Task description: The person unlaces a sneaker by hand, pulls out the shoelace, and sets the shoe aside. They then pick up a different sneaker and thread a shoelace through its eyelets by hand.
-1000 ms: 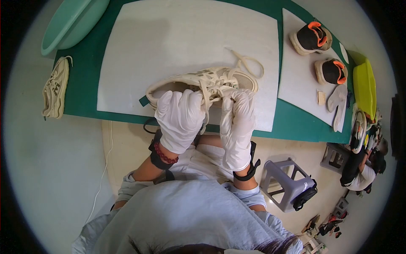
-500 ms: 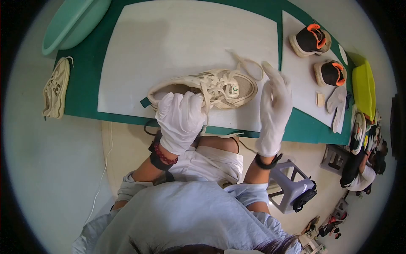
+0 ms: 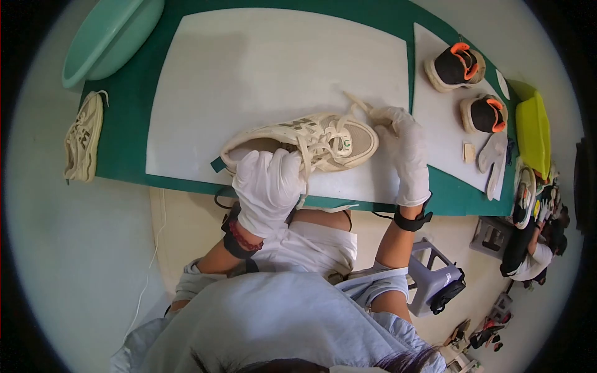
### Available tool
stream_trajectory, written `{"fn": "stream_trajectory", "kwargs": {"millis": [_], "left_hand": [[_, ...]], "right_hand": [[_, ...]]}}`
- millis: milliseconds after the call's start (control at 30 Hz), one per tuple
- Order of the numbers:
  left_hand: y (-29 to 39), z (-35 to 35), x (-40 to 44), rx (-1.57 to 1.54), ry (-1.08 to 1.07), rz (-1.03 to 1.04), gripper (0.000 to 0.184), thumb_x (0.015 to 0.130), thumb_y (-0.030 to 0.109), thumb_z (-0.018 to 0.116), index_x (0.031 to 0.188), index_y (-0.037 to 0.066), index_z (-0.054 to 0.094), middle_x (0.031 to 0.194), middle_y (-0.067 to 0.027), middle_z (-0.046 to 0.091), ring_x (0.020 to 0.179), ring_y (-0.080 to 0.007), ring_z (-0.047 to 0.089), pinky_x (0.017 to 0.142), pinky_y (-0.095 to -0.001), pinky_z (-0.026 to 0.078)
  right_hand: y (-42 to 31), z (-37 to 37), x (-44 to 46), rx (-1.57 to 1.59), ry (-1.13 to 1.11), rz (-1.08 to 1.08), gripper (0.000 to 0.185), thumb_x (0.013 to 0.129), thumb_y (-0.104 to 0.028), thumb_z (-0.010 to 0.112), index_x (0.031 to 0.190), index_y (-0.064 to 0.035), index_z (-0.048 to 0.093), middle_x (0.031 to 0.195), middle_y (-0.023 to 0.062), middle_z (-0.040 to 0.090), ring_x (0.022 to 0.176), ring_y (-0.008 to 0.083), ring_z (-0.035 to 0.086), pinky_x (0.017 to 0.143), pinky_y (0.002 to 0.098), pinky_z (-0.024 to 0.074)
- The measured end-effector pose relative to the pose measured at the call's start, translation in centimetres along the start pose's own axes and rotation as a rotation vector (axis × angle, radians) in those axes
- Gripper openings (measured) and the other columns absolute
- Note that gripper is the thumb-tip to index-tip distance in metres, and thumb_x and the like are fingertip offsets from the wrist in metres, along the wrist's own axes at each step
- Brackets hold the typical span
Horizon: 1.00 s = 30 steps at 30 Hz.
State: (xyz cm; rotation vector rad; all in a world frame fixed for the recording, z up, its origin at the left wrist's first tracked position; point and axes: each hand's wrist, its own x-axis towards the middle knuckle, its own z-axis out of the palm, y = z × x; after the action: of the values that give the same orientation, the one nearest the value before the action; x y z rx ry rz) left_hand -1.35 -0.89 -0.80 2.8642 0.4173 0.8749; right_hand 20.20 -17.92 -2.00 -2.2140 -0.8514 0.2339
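A cream sneaker (image 3: 359, 138) lies on a white board (image 3: 249, 68), its toe pointing right. My left hand (image 3: 268, 183), in a white glove, is closed on the near side of the shoe's opening, with fingers reaching inside. Beyond the toe, my gloved right hand (image 3: 407, 143) is curled, its fingers closed on a loose shoelace (image 3: 356, 103). Part of that lace trails off to the upper left of the fingers. Other lacing crosses the tongue, and one lace end hangs by the table's front edge. A dark green tab sticks out at the heel.
A matching sneaker (image 3: 84, 137) rests at the table's left edge, below a green basin (image 3: 112, 40). Two black-and-orange shoes (image 3: 451, 65) and insoles (image 3: 492, 152) lie on the right board. A yellow-green bin (image 3: 536, 133), a stool (image 3: 432, 276) and another person (image 3: 532, 258) are at the right.
My right hand has gone from open with raised fingers to curled around the lace beside the toe. My left hand keeps its hold on the sneaker. The view has shifted slightly.
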Motion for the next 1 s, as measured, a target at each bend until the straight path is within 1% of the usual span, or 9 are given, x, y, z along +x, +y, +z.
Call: {"fn": "stream_trajectory", "kwargs": {"millis": [33, 133, 233, 333, 433, 500, 567, 667, 1000], "left_hand": [[0.0, -0.2, 0.1, 0.010, -0.022, -0.011, 0.026, 0.072, 0.024, 0.083, 0.081, 0.015, 0.059, 0.070, -0.0001, 0.051, 0.069, -0.0217, 0.051, 0.077, -0.0376, 0.039], [-0.3, 0.0, 0.0, -0.021, -0.014, 0.006, 0.027, 0.072, 0.023, 0.083, 0.081, 0.014, 0.059, 0.070, -0.0002, 0.050, 0.069, -0.0215, 0.051, 0.075, -0.0370, 0.038], [-0.4, 0.3, -0.2, -0.010, 0.024, 0.020, 0.013, 0.079, 0.014, 0.067, 0.082, 0.016, 0.054, 0.070, -0.0023, 0.044, 0.067, -0.0204, 0.050, 0.077, -0.0339, 0.040], [-0.3, 0.2, -0.2, 0.019, 0.038, 0.015, 0.012, 0.080, 0.015, 0.066, 0.084, 0.015, 0.055, 0.071, -0.0020, 0.045, 0.068, -0.0200, 0.050, 0.083, -0.0339, 0.039], [-0.3, 0.2, -0.3, 0.006, 0.003, 0.005, 0.016, 0.075, 0.016, 0.074, 0.082, 0.014, 0.060, 0.072, 0.0003, 0.050, 0.069, -0.0207, 0.051, 0.081, -0.0373, 0.038], [-0.3, 0.0, -0.4, 0.023, -0.024, 0.008, 0.013, 0.079, 0.016, 0.069, 0.085, 0.015, 0.058, 0.072, -0.0009, 0.048, 0.069, -0.0200, 0.051, 0.084, -0.0351, 0.038], [-0.3, 0.2, -0.4, 0.020, -0.023, 0.012, 0.012, 0.080, 0.016, 0.067, 0.087, 0.015, 0.057, 0.072, -0.0015, 0.046, 0.069, -0.0197, 0.051, 0.086, -0.0338, 0.039], [-0.2, 0.3, -0.3, 0.012, 0.011, 0.012, 0.012, 0.080, 0.015, 0.067, 0.086, 0.016, 0.056, 0.071, -0.0015, 0.046, 0.069, -0.0200, 0.051, 0.084, -0.0336, 0.039], [-0.2, 0.0, -0.1, 0.014, -0.023, 0.005, 0.013, 0.079, 0.015, 0.067, 0.084, 0.017, 0.056, 0.072, -0.0015, 0.046, 0.070, -0.0202, 0.051, 0.080, -0.0347, 0.039]], "right_hand": [[0.0, -0.1, 0.2, 0.068, 0.012, 0.041, 0.026, 0.086, 0.004, 0.074, 0.112, -0.0002, 0.073, 0.105, 0.0110, 0.071, 0.092, 0.0169, 0.068, 0.084, 0.0289, 0.0547], [-2.3, -2.3, 1.3, -0.052, -0.206, 0.210, 0.030, 0.085, 0.004, 0.068, 0.114, -0.0018, 0.071, 0.104, 0.0135, 0.073, 0.095, 0.0199, 0.068, 0.086, 0.0303, 0.0529], [-3.9, -4.2, 2.8, 0.174, 0.199, 0.068, 0.024, 0.091, 0.001, 0.068, 0.115, -0.0004, 0.071, 0.107, 0.0101, 0.074, 0.097, 0.0175, 0.068, 0.088, 0.0308, 0.0527], [-8.4, -3.2, 4.3, 0.696, 1.115, -0.161, 0.019, 0.101, -0.009, 0.066, 0.115, 0.0012, 0.072, 0.100, 0.0015, 0.072, 0.090, 0.0124, 0.065, 0.085, 0.0247, 0.0510], [-7.5, -2.0, 0.7, 0.296, 0.917, -0.101, 0.020, 0.102, -0.009, 0.064, 0.113, 0.0054, 0.072, 0.105, 0.0023, 0.072, 0.093, 0.0126, 0.065, 0.086, 0.0250, 0.0509], [-8.5, -0.6, -2.7, 0.523, 0.510, 0.209, 0.018, 0.100, -0.005, 0.065, 0.113, 0.0035, 0.073, 0.113, 0.0050, 0.072, 0.098, 0.0131, 0.065, 0.087, 0.0253, 0.0511], [-6.7, 0.7, -4.6, 0.171, 0.298, -0.174, 0.025, 0.091, -0.004, 0.076, 0.115, -0.0034, 0.075, 0.115, 0.0086, 0.072, 0.096, 0.0188, 0.070, 0.082, 0.0320, 0.0552], [-10.0, 1.7, -5.4, 0.094, 0.142, -0.098, 0.034, 0.086, -0.004, 0.079, 0.120, -0.0077, 0.075, 0.111, 0.0111, 0.072, 0.094, 0.0224, 0.070, 0.080, 0.0308, 0.0548], [-8.3, 3.9, -5.9, 0.424, 0.170, -0.028, 0.021, 0.089, -0.008, 0.078, 0.109, -0.0006, 0.077, 0.106, 0.0105, 0.072, 0.093, 0.0208, 0.067, 0.084, 0.0294, 0.0532]]}}
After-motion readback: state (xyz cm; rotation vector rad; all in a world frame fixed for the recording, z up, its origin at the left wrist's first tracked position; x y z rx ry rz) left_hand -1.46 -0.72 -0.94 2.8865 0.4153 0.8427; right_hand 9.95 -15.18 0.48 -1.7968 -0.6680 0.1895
